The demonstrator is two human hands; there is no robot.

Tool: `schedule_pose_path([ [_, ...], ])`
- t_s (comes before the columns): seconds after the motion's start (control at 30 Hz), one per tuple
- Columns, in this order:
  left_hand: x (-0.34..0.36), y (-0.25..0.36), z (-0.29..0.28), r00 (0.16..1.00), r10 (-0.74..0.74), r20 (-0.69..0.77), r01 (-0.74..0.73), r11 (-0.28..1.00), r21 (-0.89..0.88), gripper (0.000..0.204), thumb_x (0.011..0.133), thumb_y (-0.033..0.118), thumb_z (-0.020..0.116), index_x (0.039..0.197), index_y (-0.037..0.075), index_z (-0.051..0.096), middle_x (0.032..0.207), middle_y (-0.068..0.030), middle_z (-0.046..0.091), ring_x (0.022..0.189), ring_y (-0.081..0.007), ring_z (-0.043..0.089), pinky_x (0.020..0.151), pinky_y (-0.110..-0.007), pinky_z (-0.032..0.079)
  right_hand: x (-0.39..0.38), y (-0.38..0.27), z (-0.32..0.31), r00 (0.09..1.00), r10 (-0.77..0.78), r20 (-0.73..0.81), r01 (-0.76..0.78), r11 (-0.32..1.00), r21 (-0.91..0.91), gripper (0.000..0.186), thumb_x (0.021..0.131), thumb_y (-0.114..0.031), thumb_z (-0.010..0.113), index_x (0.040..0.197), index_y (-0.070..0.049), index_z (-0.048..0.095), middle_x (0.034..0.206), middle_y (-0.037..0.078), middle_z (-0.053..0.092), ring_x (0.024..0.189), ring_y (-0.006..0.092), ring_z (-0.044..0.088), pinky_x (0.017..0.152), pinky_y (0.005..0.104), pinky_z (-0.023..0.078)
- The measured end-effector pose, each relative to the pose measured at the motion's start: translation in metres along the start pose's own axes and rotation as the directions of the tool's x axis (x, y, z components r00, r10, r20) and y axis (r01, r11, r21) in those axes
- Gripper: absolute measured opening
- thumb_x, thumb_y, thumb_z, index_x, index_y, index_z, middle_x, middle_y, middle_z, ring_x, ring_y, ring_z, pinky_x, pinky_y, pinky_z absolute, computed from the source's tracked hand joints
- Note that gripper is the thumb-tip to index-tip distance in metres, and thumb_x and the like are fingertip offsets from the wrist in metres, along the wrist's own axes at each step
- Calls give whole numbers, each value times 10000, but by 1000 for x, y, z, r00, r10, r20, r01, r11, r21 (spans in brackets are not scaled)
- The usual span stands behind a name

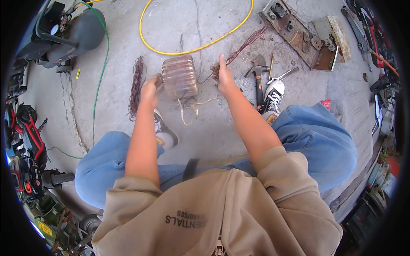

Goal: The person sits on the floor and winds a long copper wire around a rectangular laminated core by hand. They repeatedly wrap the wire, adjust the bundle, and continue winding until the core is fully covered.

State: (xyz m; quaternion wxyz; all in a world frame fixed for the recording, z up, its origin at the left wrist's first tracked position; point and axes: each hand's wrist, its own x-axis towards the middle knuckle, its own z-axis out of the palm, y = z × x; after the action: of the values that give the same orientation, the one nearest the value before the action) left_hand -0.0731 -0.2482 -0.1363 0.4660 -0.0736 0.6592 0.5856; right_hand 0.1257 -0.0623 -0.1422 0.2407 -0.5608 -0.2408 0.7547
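Note:
A block-shaped wound coil point(180, 77) with broad copper-coloured bands is in front of me, pale loose leads trailing from its near side. My left hand point(150, 90) has its fingers curled against the coil's left side. To the right of the coil, my right hand point(223, 77) is closed around a bundle of dark reddish copper wire point(247, 42), which fans out away from me. A thin strand runs from that hand toward the coil. Another long bundle of copper wire point(137, 83) lies on the concrete left of my left hand.
A hammer point(259, 81) and pliers point(287, 74) lie by my right shoe. Beyond them sits a rusty dismantled metal housing point(299, 36). A yellow hose point(143, 32) loops at the far side; a green hose point(102, 64) runs beside the air compressor point(81, 34). Tools line both sides.

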Motion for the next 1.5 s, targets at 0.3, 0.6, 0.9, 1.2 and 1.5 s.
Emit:
schedule_pose_path([
  [0.3, 23, -27, -2, 988, -134, 72, 147, 963, -224, 351, 997, 227, 435, 1250, -7, 499, 1172, -123, 565, 1083, -235, 535, 978, -423, 427, 15, -118, -53, 968, 10, 251, 70, 948, -311, 232, 836, -284, 737, 880, -67, 671, 807, 21, 652, 646, 82, 507, 571, 238, 370],
  [0.6, 20, -43, 2, 982, -141, 127, 180, 906, -383, 305, 968, 155, 420, 1207, 8, 540, 1151, -128, 623, 1074, -252, 593, 977, -404, 468, 15, -60, -43, 981, -145, 130, 173, 956, -238, 338, 893, -309, 687, 859, 22, 625, 768, 59, 569, 619, 132, 534, 655, 325, 615],
  [0.9, 0, -37, 1, 947, -57, 316, 152, 947, -283, 330, 962, 158, 530, 1253, 1, 531, 1215, -116, 602, 1078, -222, 597, 966, -360, 489, -3, 53, 13, 970, 149, 192, -163, 985, 57, 337, 923, -347, 646, 901, -11, 634, 776, 37, 566, 692, 122, 532, 670, 278, 542],
  [1.2, -22, -20, 8, 933, -71, 354, 168, 953, -251, 335, 975, 149, 484, 1276, 7, 527, 1210, -115, 608, 1076, -206, 596, 930, -345, 473, -11, 35, 7, 920, 223, 321, -255, 965, 59, 283, 994, -250, 479, 1008, -12, 632, 953, 70, 649, 831, 175, 580, 784, 327, 468],
  [1.5, -20, -20, 6, 964, -90, 249, 132, 978, -161, 305, 964, 113, 536, 1256, 27, 546, 1212, -81, 602, 1117, -191, 551, 1015, -361, 424, -4, 11, -6, 956, 206, 210, -212, 977, 6, 231, 937, -272, 614, 966, -43, 608, 863, 31, 618, 702, 148, 545, 633, 273, 467],
])
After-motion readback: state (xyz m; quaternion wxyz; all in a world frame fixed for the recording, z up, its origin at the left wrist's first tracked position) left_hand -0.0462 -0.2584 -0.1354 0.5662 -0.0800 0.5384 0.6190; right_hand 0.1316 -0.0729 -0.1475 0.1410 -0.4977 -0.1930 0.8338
